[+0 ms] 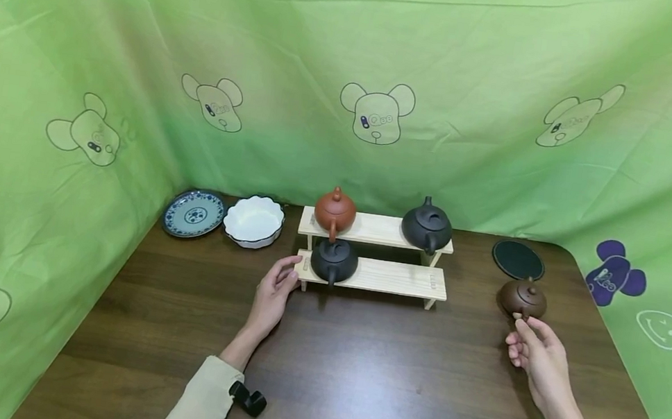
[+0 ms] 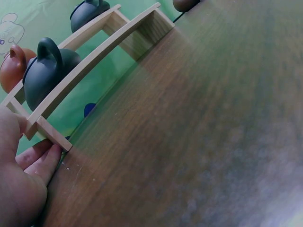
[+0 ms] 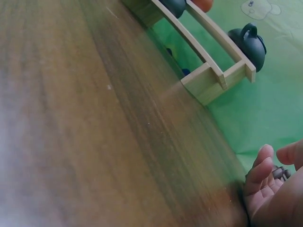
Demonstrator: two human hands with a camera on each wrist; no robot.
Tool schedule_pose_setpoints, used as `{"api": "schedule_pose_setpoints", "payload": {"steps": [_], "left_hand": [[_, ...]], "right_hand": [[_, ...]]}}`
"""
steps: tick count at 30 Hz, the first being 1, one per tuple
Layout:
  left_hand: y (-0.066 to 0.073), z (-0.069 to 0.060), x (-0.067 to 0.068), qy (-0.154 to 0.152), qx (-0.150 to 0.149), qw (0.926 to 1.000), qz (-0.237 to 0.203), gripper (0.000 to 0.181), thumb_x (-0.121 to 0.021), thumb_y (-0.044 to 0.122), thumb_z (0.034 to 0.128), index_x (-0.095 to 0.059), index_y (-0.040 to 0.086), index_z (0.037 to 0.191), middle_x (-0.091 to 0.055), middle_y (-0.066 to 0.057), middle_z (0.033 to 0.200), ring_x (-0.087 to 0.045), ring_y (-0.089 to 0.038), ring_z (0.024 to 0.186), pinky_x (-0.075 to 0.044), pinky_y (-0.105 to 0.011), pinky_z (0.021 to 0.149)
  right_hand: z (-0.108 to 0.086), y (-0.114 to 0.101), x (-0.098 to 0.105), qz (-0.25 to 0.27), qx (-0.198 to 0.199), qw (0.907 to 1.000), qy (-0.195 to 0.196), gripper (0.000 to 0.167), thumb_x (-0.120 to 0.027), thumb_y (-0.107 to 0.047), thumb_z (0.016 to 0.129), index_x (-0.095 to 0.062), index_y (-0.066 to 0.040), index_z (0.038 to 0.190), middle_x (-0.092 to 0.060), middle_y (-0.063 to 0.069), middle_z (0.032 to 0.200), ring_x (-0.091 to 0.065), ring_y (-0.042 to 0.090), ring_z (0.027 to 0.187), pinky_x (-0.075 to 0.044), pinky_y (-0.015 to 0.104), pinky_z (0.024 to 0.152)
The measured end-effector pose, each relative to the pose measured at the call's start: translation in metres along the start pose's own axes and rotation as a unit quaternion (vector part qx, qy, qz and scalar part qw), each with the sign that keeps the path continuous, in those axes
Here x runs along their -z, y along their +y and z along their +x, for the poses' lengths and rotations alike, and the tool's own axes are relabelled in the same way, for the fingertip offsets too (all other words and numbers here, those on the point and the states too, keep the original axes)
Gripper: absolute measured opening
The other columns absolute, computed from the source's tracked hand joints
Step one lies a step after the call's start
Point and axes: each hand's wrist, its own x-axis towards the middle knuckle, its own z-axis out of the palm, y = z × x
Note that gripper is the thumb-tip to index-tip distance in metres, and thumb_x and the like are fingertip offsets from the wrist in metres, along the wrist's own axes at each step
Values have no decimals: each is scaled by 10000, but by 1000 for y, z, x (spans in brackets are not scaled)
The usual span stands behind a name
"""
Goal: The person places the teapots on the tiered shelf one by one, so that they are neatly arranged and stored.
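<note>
At the left end of the two-tier wooden stand [image 1: 390, 277], my left hand [image 1: 268, 301] grips the lower tier; in the left wrist view the fingers [image 2: 43, 163] lie by its leg. A black teapot [image 1: 334, 260] sits on that tier. The upper tier [image 1: 378, 228] holds a reddish-orange teapot [image 1: 335, 210] and another black teapot [image 1: 427, 225]. On the right, my right hand [image 1: 545, 364] pinches the handle of a brown teapot [image 1: 523, 297] between thumb and index finger. The right wrist view shows my right hand [image 3: 277, 194] mostly covering that teapot.
A blue patterned plate [image 1: 193, 214] and a white scalloped bowl [image 1: 254, 222] stand at the back left of the wooden table [image 1: 366, 374]. Behind the brown teapot lies a round black coaster [image 1: 518, 260]. Green printed cloth [image 1: 485, 67] hangs around the table's back and sides.
</note>
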Motion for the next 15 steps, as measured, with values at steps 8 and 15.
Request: {"api": "schedule_pose_setpoints", "payload": {"steps": [8,15], "left_hand": [[-26,8,5,-47,34,9999,-110,349,-602,184,1165,-649,110,1503,-685,-176,1464,-716,-231,1272,-637,-335,1049],[-31,9,7,-51,168,9998,-71,340,-606,194,1165,-660,157,1499,-691,-85,1473,-711,-184,1277,-626,-294,1053]], "right_hand": [[6,0,2,465,141,9984,-301,300,-547,-227,1188,-838,-219,1114,-662,-43,783,-581,59,635,-472,164,511],[9,-1,-1,585,142,9981,-141,347,-547,-243,1188,-863,-197,1054,-648,-61,749,-568,38,599,-444,158,490]]}}
